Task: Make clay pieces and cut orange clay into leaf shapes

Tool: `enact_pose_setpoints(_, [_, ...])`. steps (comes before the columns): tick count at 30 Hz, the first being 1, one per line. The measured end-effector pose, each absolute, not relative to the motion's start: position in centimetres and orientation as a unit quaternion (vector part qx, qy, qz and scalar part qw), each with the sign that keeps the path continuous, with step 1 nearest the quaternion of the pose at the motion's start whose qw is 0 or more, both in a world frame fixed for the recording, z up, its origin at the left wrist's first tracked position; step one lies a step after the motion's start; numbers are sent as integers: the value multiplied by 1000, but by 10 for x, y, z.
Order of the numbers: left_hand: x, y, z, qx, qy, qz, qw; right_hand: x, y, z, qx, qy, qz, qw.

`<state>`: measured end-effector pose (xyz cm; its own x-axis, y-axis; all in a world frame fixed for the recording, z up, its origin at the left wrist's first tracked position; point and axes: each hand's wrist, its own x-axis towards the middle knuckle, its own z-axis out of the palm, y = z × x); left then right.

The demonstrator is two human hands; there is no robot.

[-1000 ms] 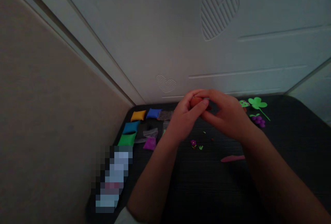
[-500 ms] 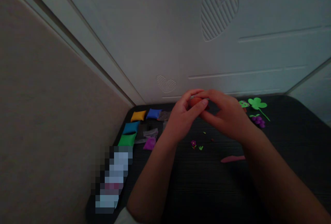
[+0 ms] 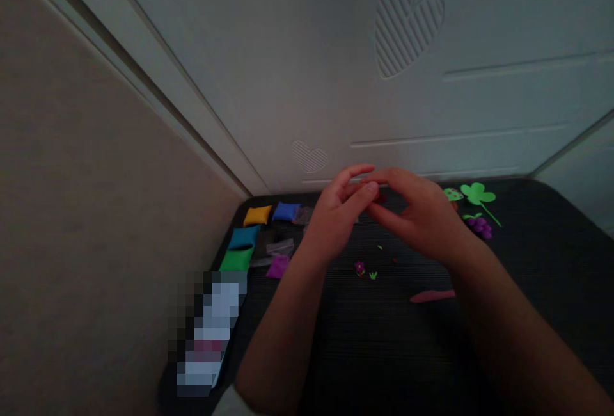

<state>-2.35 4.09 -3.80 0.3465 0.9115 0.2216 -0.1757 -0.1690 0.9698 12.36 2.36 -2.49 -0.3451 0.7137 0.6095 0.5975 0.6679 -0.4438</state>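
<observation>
My left hand [image 3: 333, 217] and my right hand [image 3: 422, 214] meet above the far side of the dark table, fingers curled around one lump of orange-red modelling clay [image 3: 380, 198]. Fingers cover most of the clay; only a dark reddish bit shows between them. My left thumb lies across the front, near the right fingertips. Below the hands on the table are a small purple clay flower [image 3: 359, 267], a tiny green clay leaf piece [image 3: 373, 275] and a small reddish crumb [image 3: 394, 260].
A pink clay knife [image 3: 432, 296] lies by my right forearm. At the back right are a green clover shape [image 3: 478, 193] and purple grapes [image 3: 480, 227]. Clay packets, orange [image 3: 258, 216], blue [image 3: 286, 212] and green [image 3: 236, 259], line the left edge, beside a blurred-out pale object [image 3: 213, 329].
The fingers have shifted slightly around the clay, and the orange surface that showed between them is now mostly covered. The things on the table have stayed in place.
</observation>
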Motion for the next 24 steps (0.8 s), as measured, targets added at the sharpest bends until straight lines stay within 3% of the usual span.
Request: enact_pose_setpoints(24, [-25,41,-36,617,319,474,542,123,24,-27,-409,-813,76,408])
